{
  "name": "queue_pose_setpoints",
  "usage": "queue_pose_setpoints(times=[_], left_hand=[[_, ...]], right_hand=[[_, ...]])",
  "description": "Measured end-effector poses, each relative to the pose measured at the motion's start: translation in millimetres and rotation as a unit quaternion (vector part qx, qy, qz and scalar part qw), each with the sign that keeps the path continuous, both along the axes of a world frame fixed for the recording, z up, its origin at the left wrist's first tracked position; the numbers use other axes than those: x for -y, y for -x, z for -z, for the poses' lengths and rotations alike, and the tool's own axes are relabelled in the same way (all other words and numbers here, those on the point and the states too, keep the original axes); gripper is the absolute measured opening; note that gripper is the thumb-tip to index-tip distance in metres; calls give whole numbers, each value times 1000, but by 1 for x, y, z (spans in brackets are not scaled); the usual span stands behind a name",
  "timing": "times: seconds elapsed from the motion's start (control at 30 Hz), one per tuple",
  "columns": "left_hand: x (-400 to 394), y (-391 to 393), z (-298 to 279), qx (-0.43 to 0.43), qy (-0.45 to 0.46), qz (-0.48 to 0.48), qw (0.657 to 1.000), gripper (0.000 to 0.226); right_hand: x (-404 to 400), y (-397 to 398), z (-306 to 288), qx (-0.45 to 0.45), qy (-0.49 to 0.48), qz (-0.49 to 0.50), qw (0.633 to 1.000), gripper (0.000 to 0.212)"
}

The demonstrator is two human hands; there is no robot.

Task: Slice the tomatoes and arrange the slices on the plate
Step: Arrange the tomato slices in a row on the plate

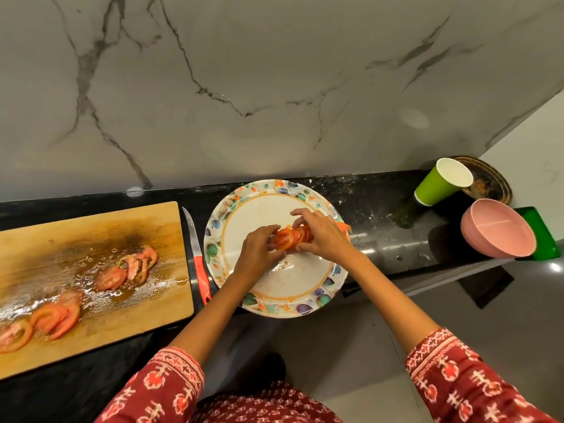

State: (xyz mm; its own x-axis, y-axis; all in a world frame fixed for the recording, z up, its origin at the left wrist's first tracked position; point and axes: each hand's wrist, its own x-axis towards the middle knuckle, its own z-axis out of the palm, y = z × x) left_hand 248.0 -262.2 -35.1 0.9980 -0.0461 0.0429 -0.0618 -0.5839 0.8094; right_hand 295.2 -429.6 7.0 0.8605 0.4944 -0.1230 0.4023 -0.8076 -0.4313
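Far left we see a rectangular wooden cutting board (91, 264), wet with juice, on the black stone table (381, 209). Several red tomato slices (110, 277) lie on it in loose groups, from the near-left corner up toward the middle. Just right of the board lies a knife with a red handle (201, 276), blade pointing away from us, tucked between the board and the round white plate with a floral rim (305, 306).

Over the plate's middle both hands meet. The left hand (256, 254) and right hand (323, 236) hold a stack of red tomato slices (291, 236) between them, fingers (300, 215) curled round it from both sides. We cannot tell whether the stack touches the plate or hangs just above it. A bit of orange-red shows beyond the right hand at the plate's rim, likely another slice. The plate surface looks smeared but otherwise bare.

Further right: a green paper cup (439, 184), a dark round pan (488, 181) behind it, and a pink bowl (497, 228) on something green.

We judge slicing is done and transfer is under way. Next move calls for fanning this stack out on the plate, then fetching the slices left on the board. They are slippery, so a gentle grip.
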Motion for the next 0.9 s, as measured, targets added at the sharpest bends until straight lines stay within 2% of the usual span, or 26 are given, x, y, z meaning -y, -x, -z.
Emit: queue_pose_setpoints(times=[0.17,0.23,0.4,0.57,0.73,0.9], left_hand=[[0,0,2,-10,-6,-1,1000,60],[-2,1,3,-13,-2,1,1000,60],[-12,7,0,-6,4,-10,1000,55],[-37,22,-9,26,-1,-57,998,43],[-90,58,-16,61,-45,-124,989,35],[-151,107,-23,88,-92,-175,976,33]], right_hand=[[5,1,-6,23,17,-2,1000,76],[12,1,-9,14,-14,25,999,75],[19,4,-6,37,-198,157,967,46],[-6,19,-7,100,-254,217,937,33],[-60,47,-2,98,-283,193,934,28],[-131,80,5,79,-286,103,949,25]])
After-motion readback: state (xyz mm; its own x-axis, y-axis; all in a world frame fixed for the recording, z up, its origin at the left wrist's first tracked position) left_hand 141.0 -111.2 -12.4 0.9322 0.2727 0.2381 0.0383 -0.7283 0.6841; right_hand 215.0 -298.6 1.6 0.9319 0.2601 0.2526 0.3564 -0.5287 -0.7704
